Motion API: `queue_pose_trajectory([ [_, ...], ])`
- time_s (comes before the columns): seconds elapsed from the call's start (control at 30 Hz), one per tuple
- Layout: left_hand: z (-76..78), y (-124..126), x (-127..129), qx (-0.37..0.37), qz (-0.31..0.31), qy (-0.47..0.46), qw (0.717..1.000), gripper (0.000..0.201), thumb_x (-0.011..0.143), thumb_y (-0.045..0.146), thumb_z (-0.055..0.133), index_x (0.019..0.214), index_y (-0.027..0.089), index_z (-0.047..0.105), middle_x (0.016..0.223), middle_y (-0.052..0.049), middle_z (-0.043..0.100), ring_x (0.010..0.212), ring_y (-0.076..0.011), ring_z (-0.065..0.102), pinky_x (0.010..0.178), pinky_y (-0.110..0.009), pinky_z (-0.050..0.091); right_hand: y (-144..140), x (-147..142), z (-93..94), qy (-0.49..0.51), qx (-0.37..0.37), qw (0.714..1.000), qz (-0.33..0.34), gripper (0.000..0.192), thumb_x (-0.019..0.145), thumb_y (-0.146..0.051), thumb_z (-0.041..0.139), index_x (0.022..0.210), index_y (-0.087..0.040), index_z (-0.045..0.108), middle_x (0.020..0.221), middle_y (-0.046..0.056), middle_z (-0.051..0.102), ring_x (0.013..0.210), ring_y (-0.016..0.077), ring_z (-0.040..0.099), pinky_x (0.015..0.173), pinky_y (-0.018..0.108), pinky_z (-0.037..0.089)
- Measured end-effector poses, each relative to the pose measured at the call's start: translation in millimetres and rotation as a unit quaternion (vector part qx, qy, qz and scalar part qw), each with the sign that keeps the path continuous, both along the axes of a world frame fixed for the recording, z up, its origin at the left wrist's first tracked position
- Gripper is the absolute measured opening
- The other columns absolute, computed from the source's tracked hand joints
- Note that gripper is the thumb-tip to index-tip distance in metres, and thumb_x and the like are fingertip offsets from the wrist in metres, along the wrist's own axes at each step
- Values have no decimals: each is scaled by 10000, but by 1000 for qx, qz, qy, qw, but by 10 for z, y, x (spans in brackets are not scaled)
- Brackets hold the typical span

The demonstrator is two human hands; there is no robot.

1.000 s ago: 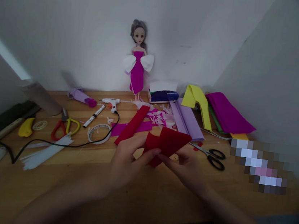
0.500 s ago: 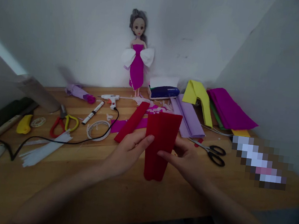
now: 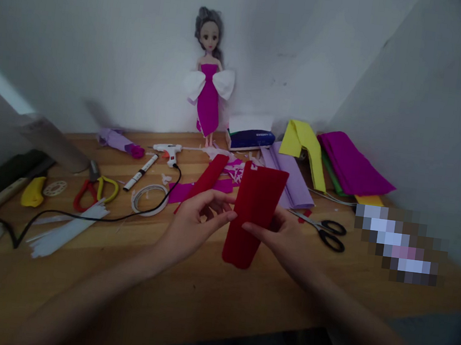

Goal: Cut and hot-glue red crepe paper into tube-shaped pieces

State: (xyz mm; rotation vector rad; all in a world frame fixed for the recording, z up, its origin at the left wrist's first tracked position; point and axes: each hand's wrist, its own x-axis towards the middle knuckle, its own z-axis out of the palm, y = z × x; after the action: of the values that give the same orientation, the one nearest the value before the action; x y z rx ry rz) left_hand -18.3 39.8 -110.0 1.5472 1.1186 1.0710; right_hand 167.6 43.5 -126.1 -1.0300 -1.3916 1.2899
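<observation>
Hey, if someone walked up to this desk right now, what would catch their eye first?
Probably the red sheet held up in the middle, pinched between the left hand and the right hand above the wooden table. Next, the doll in a magenta dress with a big white bow, standing against the wall at the back. To the right lie bright folded sheets, yellow and purple.

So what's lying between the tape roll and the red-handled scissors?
In the head view, the glue gun's black cord crosses the bare wooden table between the tape roll and the red-handled scissors; nothing else lies there.
</observation>
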Motion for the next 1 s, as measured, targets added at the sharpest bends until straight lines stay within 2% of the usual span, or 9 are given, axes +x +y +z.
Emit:
queue_pose_trajectory([
  [0.27,-21,-36,41,10,-24,3,1000,235,814,306,690,1023,207,650,979,-21,664,792,-124,600,642,-223,443,0,-5,-9,8,24,999,28,239,655,-304,809,854,-226,703,820,10,740,724,167,688,652,290,571],
  [0.43,-26,-38,39,4,-36,-13,999,148,824,301,687,937,205,681,879,2,679,774,-117,603,659,-216,442,-11,-6,-3,38,-2,998,41,302,643,-255,823,896,-237,659,881,8,742,797,173,703,694,286,584],
  [0.6,-33,-13,23,-20,-50,-54,997,109,814,292,692,845,191,666,771,19,665,763,-121,625,671,-214,472,5,11,-20,74,-11,995,65,417,660,-235,820,1026,-258,623,992,19,730,904,167,693,774,280,574],
  [0.7,-30,-7,19,-44,-59,-70,995,109,816,281,693,867,188,672,792,14,678,777,-120,638,702,-218,495,31,38,-85,72,15,994,79,350,689,-259,806,1006,-259,656,1010,23,717,956,180,674,841,314,560],
  [0.8,-21,-14,21,-55,-65,-83,993,125,810,273,706,900,191,678,844,8,697,792,-112,643,723,-212,505,56,65,-168,97,34,989,106,216,771,-283,748,979,-291,694,963,-5,719,925,153,670,836,286,553],
  [0.9,-7,-28,28,-36,-56,-83,994,146,786,249,730,914,203,679,849,17,705,776,-100,643,715,-198,510,66,77,-197,123,37,984,124,203,813,-309,710,1014,-334,705,990,-21,726,922,141,673,840,279,553],
  [1.0,12,-50,35,-4,-22,-62,998,158,750,229,761,881,205,678,839,28,712,752,-89,642,709,-185,516,60,74,-157,107,41,987,110,229,793,-357,723,1019,-328,716,1013,-7,735,912,165,685,850,320,563],
])
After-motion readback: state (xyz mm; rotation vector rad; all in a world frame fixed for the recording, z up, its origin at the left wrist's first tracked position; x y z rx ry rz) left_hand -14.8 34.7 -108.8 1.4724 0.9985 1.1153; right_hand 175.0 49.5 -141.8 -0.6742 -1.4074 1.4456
